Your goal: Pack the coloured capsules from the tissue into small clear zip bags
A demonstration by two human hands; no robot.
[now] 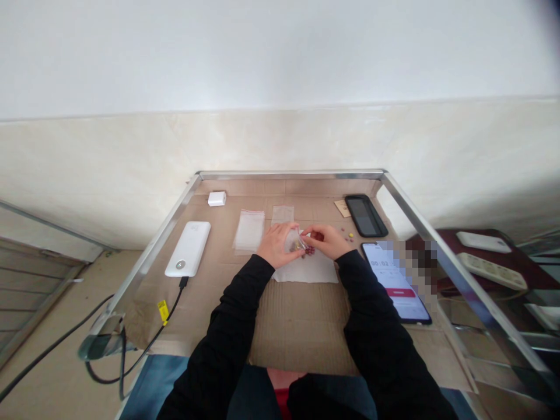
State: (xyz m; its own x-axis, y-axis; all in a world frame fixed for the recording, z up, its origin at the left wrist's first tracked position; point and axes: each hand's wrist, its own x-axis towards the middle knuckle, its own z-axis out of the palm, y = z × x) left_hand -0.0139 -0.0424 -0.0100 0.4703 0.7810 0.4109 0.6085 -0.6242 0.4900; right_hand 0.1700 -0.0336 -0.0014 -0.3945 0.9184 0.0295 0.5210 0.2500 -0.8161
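Note:
My left hand [276,244] grips a small clear plastic bag [294,240] above a white sheet [312,270] on the cardboard-covered table. My right hand [329,240] pinches the bag's edge from the right, fingers closed. Small dark red beads [310,250] lie between my hands on the white sheet. A few more small beads [349,237], yellow and purple, lie just right of my right hand.
Two empty clear zip bags [249,230] [282,213] lie behind my hands. A white power bank [188,248] with a black cable and a white charger [217,198] sit at left. A dark phone [365,215] and a lit phone [396,281] lie at right. The table has a metal rim [289,174].

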